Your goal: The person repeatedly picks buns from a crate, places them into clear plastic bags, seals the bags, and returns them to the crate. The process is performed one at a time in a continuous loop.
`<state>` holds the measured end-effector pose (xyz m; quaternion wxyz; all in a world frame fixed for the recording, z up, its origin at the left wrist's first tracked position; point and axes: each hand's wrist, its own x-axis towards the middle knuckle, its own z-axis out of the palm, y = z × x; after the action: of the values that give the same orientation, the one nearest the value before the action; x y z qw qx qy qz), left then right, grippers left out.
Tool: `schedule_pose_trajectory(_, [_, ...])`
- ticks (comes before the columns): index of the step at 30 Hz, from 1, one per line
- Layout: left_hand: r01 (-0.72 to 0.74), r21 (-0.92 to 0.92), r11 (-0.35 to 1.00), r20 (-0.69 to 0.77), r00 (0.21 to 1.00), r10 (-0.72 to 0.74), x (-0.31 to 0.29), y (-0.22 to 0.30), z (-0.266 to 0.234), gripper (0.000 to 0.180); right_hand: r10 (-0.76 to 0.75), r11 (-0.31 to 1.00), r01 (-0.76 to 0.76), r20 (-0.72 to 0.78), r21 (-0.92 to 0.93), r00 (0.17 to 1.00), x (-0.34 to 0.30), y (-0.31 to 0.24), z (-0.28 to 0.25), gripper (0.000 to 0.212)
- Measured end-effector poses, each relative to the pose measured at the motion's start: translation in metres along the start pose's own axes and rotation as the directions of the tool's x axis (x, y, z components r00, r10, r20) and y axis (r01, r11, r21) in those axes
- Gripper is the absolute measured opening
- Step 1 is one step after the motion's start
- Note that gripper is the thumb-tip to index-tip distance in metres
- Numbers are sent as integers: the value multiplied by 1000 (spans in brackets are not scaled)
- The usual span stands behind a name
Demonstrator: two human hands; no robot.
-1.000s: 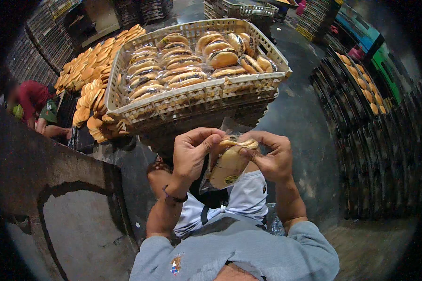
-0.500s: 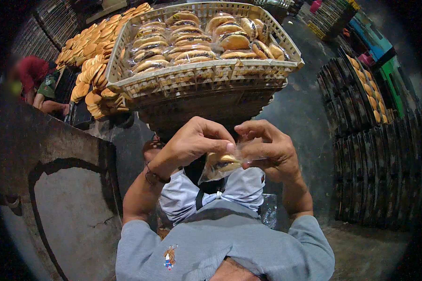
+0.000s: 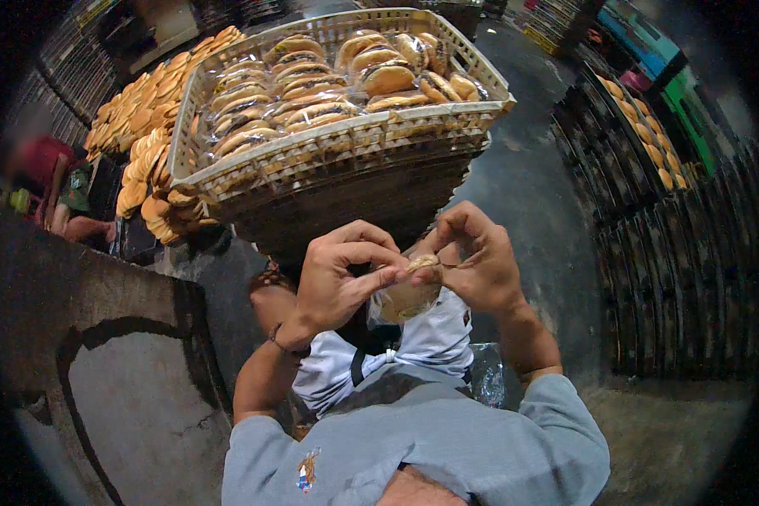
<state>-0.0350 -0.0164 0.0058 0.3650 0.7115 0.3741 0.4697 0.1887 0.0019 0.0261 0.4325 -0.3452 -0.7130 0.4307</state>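
Between my hands, above my lap, hangs a clear plastic bag [image 3: 406, 302] with a filled bun inside. My left hand [image 3: 346, 274] pinches one side of the bag's top edge between thumb and fingers. On the other side, my right hand [image 3: 478, 260] pinches the same bag, thumb against forefinger. The bag's mouth looks gathered between the two pinches; its exact fold is too small to make out. Just beyond my hands, a cream plastic crate [image 3: 346, 126] holds rows of bagged buns [image 3: 308, 80] with dark filling.
The crate rests on a tall dark stack. Loose buns [image 3: 156, 93] are heaped at the far left, near a seated person [image 3: 51, 173] in red. Dark trays [image 3: 683, 278] stand stacked at right, with a tray of buns [image 3: 645, 126] behind. A worn concrete block [image 3: 135, 337] lies left.
Both hands have turned and drawn their pinches to the bag's top edge, and the bag now hangs more upright. The whole view has shifted, with the crate appearing further left.
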Motion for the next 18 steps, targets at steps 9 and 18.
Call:
schedule_pose_trajectory(9, [-19, 43, 999, -81, 996, 23, -1, 18, -3, 13, -41, 977, 31, 43, 212, 998, 3, 2, 2, 28])
schedule_pose_trajectory(18, [-18, 49, 999, -98, 995, 23, -4, 15, -6, 16, -195, 980, 195, 14, -34, 981, 11, -10, 9, 31])
